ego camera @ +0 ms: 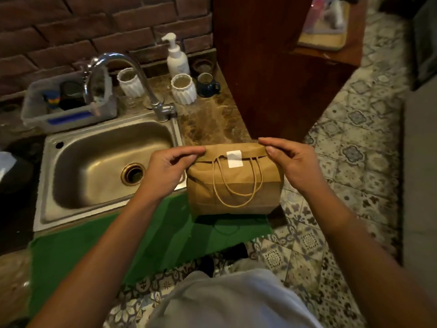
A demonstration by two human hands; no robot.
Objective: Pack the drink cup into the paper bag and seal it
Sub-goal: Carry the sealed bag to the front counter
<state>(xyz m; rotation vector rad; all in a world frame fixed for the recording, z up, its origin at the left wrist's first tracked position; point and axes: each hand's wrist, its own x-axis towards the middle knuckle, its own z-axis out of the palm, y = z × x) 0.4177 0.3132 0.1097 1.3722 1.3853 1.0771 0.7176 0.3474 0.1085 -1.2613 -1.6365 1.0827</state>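
Step in hand: sealing. The paper bag [233,185] stands at the desk [208,124] edge, partly over the green mat [146,235], its top folded down. A white sticker [234,158] bridges the flap and the front panel, above the hanging handles [236,185]. The left hand [169,170] and right hand [287,159] each close their grip on one end of the fold. Next move, as judged: press the sticker flat. The drink cup is not visible, presumably inside. The sink [106,166] basin holds nothing visible
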